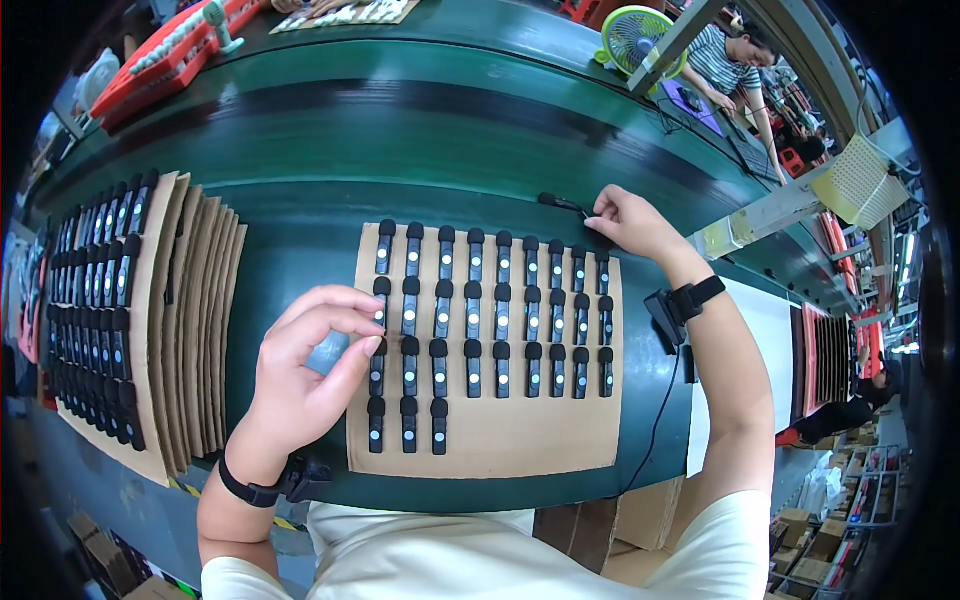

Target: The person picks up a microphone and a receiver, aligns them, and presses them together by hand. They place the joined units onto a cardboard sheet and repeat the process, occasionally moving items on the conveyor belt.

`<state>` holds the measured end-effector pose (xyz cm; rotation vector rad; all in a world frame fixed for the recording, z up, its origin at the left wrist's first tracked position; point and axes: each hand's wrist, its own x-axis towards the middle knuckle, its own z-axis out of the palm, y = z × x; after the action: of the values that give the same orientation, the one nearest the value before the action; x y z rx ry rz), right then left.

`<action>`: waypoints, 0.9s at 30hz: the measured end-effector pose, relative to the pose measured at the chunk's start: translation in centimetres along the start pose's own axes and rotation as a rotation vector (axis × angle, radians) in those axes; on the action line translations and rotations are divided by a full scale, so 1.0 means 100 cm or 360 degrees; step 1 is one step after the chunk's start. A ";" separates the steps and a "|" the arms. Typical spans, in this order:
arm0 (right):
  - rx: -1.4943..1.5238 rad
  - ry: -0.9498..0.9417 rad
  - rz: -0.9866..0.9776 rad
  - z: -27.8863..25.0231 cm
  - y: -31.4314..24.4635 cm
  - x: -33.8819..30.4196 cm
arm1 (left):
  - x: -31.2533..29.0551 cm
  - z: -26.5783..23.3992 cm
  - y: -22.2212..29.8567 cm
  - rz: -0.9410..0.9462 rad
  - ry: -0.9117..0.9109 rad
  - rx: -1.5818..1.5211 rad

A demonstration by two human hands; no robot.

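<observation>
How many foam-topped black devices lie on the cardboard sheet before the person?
30 devices on the cardboard sheet: nine in each of the upper three rows, three at the left of the bottom row. The left hand overlaps the leftmost column, but none seems fully hidden.

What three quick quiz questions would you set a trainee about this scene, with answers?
1. Which hand is nearer the lone black piece beyond the cardboard sheet?
2. How many foam-topped black pieces are in the sheet's row closest to the person's body?
3. True or false: the cardboard stack is left of that sheet.

Key:
1. The right hand.
2. Three.
3. True.
</observation>
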<state>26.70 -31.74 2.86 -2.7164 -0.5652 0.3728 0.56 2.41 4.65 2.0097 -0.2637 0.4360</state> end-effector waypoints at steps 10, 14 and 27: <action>0.0098 0.0108 -0.0348 -0.004 -0.037 -0.013 | 0.003 0.000 0.001 -0.0028 -0.0085 -0.0031; 0.0906 -0.0266 -0.0736 0.008 -0.115 -0.052 | 0.007 0.017 0.009 -0.0132 -0.0029 -0.0268; 0.0373 -0.0033 -0.0620 0.023 -0.121 0.000 | -0.031 0.006 -0.010 -0.0572 -0.0017 -0.0508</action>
<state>21.89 -20.63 5.33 -2.3142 -0.9689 0.3394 -1.79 2.30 2.31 1.6990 0.0246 0.1436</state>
